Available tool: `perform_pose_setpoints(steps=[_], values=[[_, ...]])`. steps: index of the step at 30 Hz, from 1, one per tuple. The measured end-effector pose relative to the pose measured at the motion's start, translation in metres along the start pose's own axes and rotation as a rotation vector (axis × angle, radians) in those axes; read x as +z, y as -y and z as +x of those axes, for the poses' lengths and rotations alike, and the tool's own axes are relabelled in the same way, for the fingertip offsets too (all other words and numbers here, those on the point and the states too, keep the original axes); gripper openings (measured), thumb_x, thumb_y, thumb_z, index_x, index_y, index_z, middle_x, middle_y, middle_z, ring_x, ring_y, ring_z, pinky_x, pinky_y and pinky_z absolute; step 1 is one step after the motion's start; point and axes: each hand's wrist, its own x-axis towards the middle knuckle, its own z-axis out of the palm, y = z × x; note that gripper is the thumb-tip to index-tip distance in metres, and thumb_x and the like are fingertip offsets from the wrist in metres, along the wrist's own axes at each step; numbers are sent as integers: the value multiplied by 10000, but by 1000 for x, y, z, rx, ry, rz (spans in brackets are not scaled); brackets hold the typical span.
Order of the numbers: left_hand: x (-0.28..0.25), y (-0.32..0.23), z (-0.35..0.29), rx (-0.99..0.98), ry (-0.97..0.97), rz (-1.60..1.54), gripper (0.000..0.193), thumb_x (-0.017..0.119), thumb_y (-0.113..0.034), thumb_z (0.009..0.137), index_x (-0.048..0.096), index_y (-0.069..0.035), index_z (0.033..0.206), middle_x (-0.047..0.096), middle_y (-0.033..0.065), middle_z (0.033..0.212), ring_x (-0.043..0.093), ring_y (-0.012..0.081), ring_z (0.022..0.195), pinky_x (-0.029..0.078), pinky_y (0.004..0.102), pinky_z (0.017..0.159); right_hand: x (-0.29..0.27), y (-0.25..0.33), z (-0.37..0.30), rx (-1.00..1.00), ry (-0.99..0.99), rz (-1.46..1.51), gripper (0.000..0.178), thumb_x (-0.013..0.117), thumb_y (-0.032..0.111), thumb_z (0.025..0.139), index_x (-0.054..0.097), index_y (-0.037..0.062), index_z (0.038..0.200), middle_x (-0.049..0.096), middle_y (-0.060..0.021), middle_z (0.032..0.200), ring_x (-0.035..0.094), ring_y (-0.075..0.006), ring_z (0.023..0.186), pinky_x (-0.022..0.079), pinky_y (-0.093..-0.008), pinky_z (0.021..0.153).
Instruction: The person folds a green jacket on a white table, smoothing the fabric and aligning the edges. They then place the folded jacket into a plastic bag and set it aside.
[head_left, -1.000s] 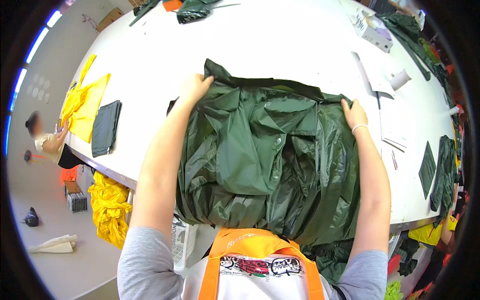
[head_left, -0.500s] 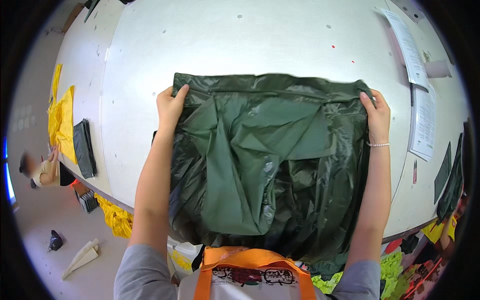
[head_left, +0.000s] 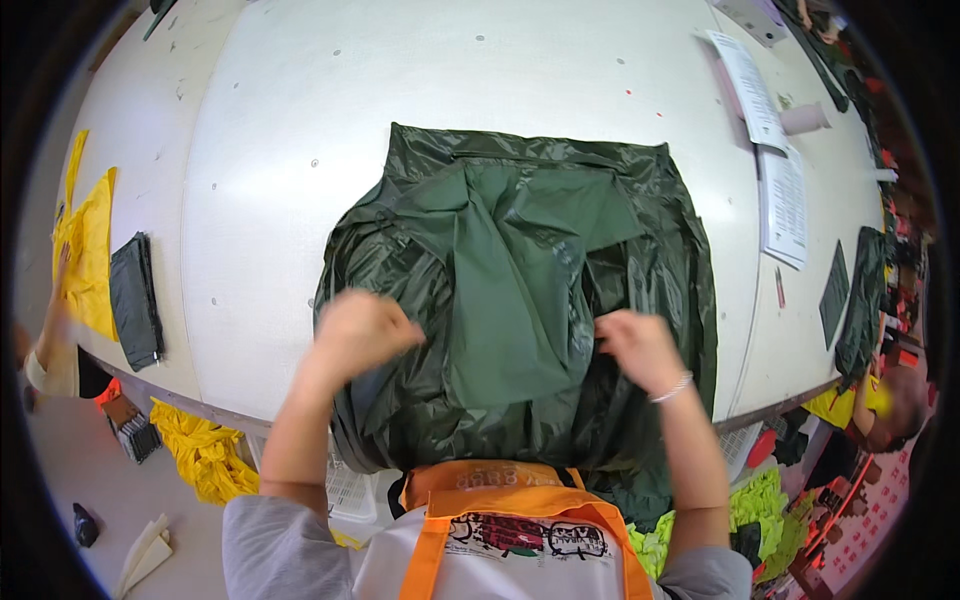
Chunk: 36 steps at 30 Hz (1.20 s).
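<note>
A shiny dark green garment of thin plastic sheeting [head_left: 520,145] is spread on the white table, its near end hanging toward me. On top lies a matte green panel [head_left: 515,300] with creases and a loose fold. My left hand [head_left: 365,335] is above the garment's left side, curled but smeared by motion, so its fingers do not show clearly. Just right of the panel, my right hand [head_left: 640,345] has its fingers drawn together, pointing left, close over the dark sheeting. Whether anything thin is between those fingertips is hidden.
The white table [head_left: 290,90] extends beyond the garment. At left are yellow sheeting [head_left: 95,260] under another person's hand [head_left: 62,268] and a folded dark bundle [head_left: 137,300]. Printed papers [head_left: 783,205], a small red tool [head_left: 780,287] and dark green pieces [head_left: 860,300] lie at right.
Both hands have let go of the garment's far corners and moved nearer to me and inward. The far edge now lies flatter on the table, and the view has shifted a little.
</note>
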Motion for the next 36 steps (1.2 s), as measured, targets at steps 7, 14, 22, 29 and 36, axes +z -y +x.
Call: perform_pose_setpoints(steps=[7, 14, 22, 29, 36], values=[[134, -21, -42, 347, -280, -876, 387, 622, -288, 884, 546, 42, 1072, 644, 163, 974, 638, 288, 854, 506, 357, 719, 110, 2, -16, 39, -44, 904, 462, 626, 183, 881, 486, 4, 1284, 574, -75, 1199, 525, -167, 1089, 417, -313, 937], [151, -76, -59, 403, 793, -2794, 198, 433, -226, 969, 521, -51, 992, 633, 63, 923, 614, 146, 705, 526, 272, 638, 91, 34, -9, 377, 218, 1623, 1036, 651, 551, 800, 79, -33, 1436, 308, -270, 1391, 360, -372, 1285, 359, -468, 1040], [166, -73, -55, 333, 531, -2059, 522, 313, -437, 995, 489, -6, 1231, 595, 197, 1175, 614, 270, 931, 510, 372, 801, 38, 42, 11, -55, 101, 1429, 173, 628, 233, 896, 509, 123, 834, 510, 42, 678, 449, -73, 576, 339, -218, 491], [178, -106, -44, 340, -250, -1983, 265, 500, -278, 970, 559, -44, 1083, 642, 54, 998, 609, 156, 846, 498, 313, 742, -21, -16, 6, 42, -475, -99, 266, 723, 206, 786, 577, -8, 848, 614, -122, 767, 575, -140, 745, 452, -284, 675], [198, -104, -45, 150, -240, -1879, 209, 485, -240, 978, 586, -57, 981, 653, 28, 849, 599, 111, 701, 487, 258, 619, -30, 38, -27, -716, -559, -24, 54, 627, 18, 834, 638, -6, 881, 633, -106, 877, 604, -181, 711, 489, -285, 635]])
